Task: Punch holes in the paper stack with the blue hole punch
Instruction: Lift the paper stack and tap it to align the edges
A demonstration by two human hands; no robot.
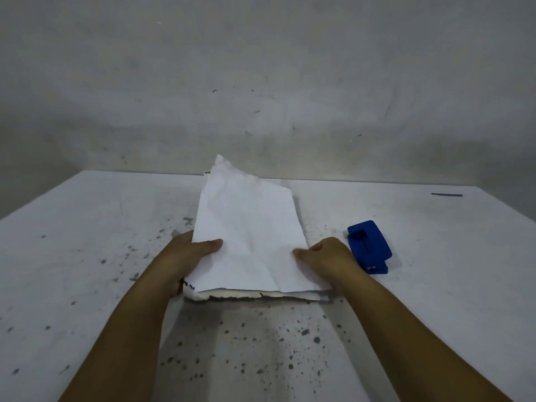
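While both the left hand point(185, 256) and right hand point(324, 256) grip the paper stack point(249, 227), the blue hole punch point(369, 246) lies just right of the right hand.

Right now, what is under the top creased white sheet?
Under the creased white top sheet, the ragged edges of more white paper show at the near side. The pages themselves are covered.

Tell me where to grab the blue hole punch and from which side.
Take the blue hole punch across its long sides near the middle, coming from above with the right hand, which is closest. It lies flat on the table, its handle on top, clear of the paper stack, so both sides look free.
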